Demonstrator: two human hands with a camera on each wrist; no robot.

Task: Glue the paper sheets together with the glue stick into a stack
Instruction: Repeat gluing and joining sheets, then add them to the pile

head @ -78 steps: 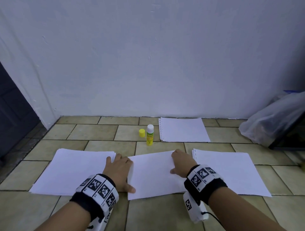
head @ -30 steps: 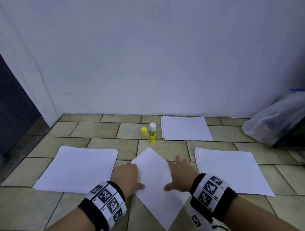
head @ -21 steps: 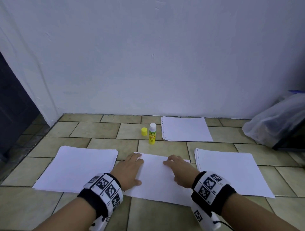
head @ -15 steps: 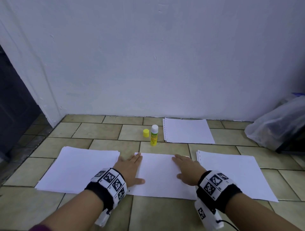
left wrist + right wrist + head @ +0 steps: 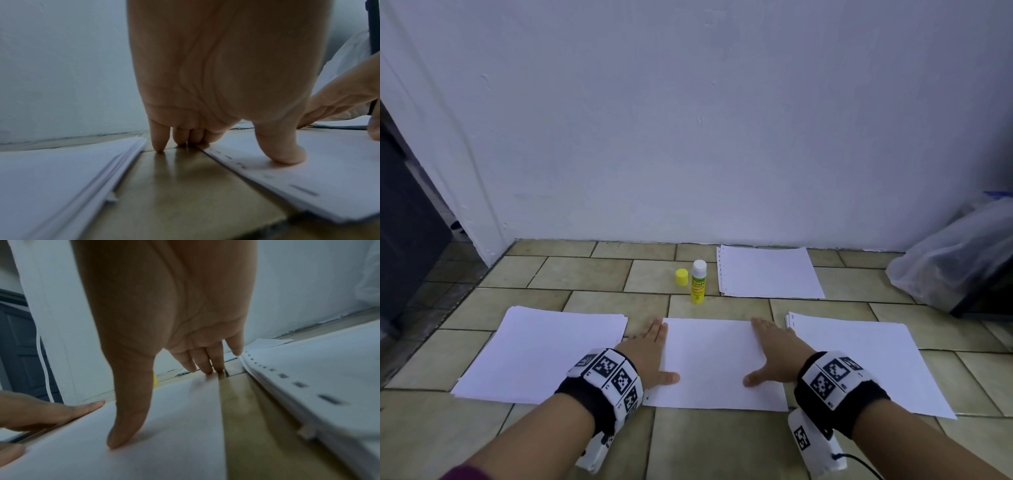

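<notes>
Flattening one sheet on tiled floor, both hands spread

Lay square between two stacks: middle sheet [image 5: 717, 363], punched edge toward left. Rested flat along its left edge: left hand [image 5: 650, 356], fingers straight, fingertips [image 5: 159, 146] on bare tile just off the paper, thumb [image 5: 281, 151] pressed onto the sheet. Grasped nothing. Mirrored on the right edge: right hand [image 5: 774, 353], fingers extended, thumb [image 5: 127, 426] down on the paper, two fingertips at the sheet's far corner. Also released, nothing pinched. Flanked by left stack [image 5: 544, 353], several sheets thick, and right stack [image 5: 866, 359], punched holes along its near edge; neither touched. Stood upright beyond the sheet, uncapped, white tip up: glue stick [image 5: 698, 282]. Sat just beside it, to its left: yellow cap [image 5: 681, 277]. Lay against the wall, right of the glue: far stack [image 5: 768, 272]. Slumped at far right: plastic bag [image 5: 955, 260].
</notes>
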